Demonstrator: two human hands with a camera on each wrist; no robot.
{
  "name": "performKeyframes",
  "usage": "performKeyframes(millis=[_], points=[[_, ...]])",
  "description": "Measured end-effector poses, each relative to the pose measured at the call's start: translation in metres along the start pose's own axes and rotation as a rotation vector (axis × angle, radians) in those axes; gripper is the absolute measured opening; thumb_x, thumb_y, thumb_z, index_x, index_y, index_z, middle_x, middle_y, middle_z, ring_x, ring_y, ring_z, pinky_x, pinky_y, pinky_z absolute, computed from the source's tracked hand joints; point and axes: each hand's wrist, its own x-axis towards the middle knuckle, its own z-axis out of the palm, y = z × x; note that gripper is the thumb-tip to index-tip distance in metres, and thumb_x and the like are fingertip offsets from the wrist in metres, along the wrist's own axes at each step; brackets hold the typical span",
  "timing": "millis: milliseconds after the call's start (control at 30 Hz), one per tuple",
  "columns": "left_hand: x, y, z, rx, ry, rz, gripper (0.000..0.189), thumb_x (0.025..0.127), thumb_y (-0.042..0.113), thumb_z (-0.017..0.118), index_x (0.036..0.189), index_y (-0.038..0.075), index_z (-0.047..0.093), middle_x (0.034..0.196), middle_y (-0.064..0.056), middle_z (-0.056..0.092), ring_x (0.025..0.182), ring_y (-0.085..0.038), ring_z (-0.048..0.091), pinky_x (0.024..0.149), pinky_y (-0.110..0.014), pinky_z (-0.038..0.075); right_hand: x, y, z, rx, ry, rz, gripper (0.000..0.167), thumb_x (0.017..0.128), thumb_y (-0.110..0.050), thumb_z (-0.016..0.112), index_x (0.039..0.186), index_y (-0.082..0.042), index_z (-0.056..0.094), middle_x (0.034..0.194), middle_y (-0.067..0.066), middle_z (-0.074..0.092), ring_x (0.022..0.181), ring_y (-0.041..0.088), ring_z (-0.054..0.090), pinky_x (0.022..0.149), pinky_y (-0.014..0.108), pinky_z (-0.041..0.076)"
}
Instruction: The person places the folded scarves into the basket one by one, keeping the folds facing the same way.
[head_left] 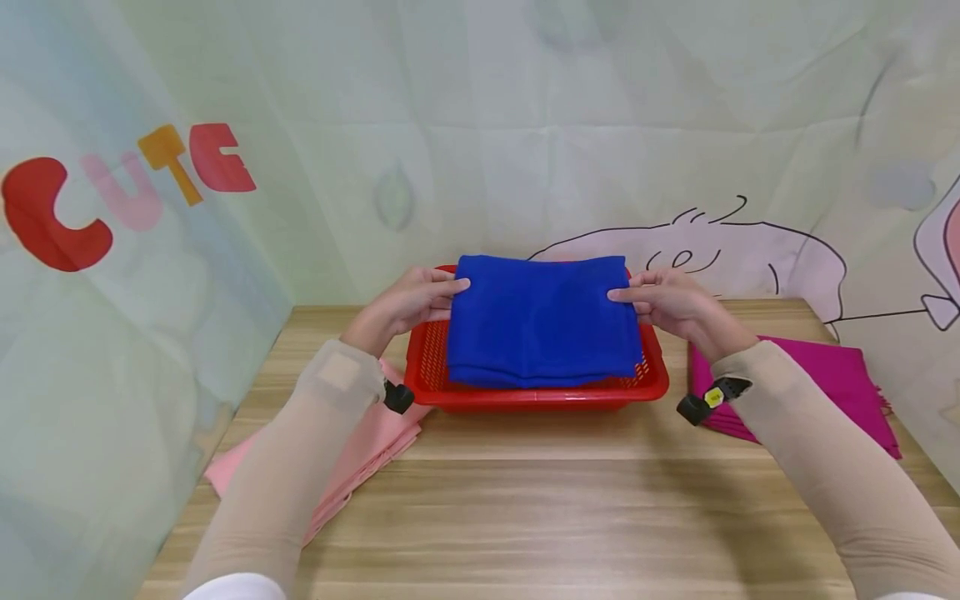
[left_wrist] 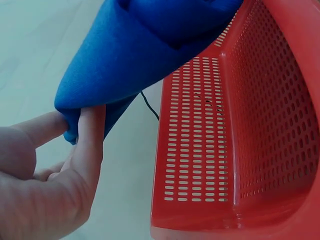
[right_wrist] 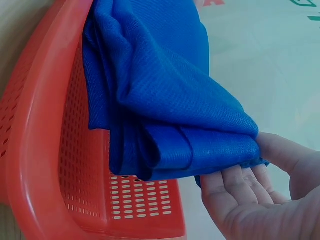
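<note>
In the head view, a thick rectangle of folded royal-blue woven cloth is held over the opening of a glossy red plastic basket, a rounded oblong with perforated walls. The cloth's top edge is nearly straight, and its layered lower edge sags a little near the front rim. The left hand pinches the upper left side between thumb and fingers; the right hand has the same narrow grip on the upper right side. Both arms wear smooth beige sleeves. Pale pink folded cloth with stringy edges lies left of the basket, partly under the left arm, and folded magenta cloth with a tasselled end lies to the right, both on a light wood-grain table. Behind hangs a creased, pale-green printed backdrop.

In the left wrist view, the blue cloth narrows to a soft rounded fold, its end caught between the digits, well above the basket's rows of small slots.

In the right wrist view, the ribbed weave shows, with pleat-like layers stacked at the corner; the thumb and bent fingers clasp it just outside the smooth, curved rim.
</note>
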Motion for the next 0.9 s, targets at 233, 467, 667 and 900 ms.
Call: performKeyframes(millis=[233,467,667,900], points=[[0.004,-0.001,-0.001,-0.007,0.001,-0.007,0.033,0.1,0.016,0.061,0.124,-0.007,0.058,0.082,-0.005,0.07,0.073,-0.017,0.069,0.078,-0.03,0.059,0.003,-0.001,0.002,0.004,0.013,0.019,0.018,0.092,-0.01,0.072,0.076,-0.011,0.066,0.075,0.003,0.068,0.063,0.013,0.059,0.075,0.025,0.058],[0.008,-0.002,-0.001,-0.007,0.008,-0.024,0.035,0.1,0.015,0.061,0.126,-0.008,0.056,0.081,-0.004,0.069,0.072,-0.016,0.068,0.076,-0.028,0.06,0.009,0.0,0.006,-0.017,0.028,0.045,0.02,0.092,-0.011,0.072,0.075,-0.012,0.062,0.077,0.002,0.068,0.065,0.013,0.057,0.075,0.025,0.057],[0.014,-0.005,-0.003,0.024,0.034,-0.043,0.037,0.099,0.017,0.063,0.126,-0.007,0.057,0.08,-0.004,0.068,0.07,-0.016,0.067,0.075,-0.027,0.06,0.016,-0.001,0.009,-0.07,0.04,0.068,0.025,0.092,-0.012,0.073,0.072,-0.014,0.058,0.072,0.0,0.062,0.065,0.013,0.054,0.074,0.024,0.056],[0.017,-0.008,-0.005,0.014,0.039,-0.051,0.039,0.099,0.016,0.063,0.128,-0.008,0.057,0.083,-0.006,0.069,0.073,-0.018,0.068,0.079,-0.031,0.059,0.025,0.001,0.011,-0.104,0.044,0.087,0.025,0.091,-0.011,0.074,0.075,-0.013,0.056,0.073,0.001,0.063,0.066,0.014,0.054,0.074,0.025,0.057]])
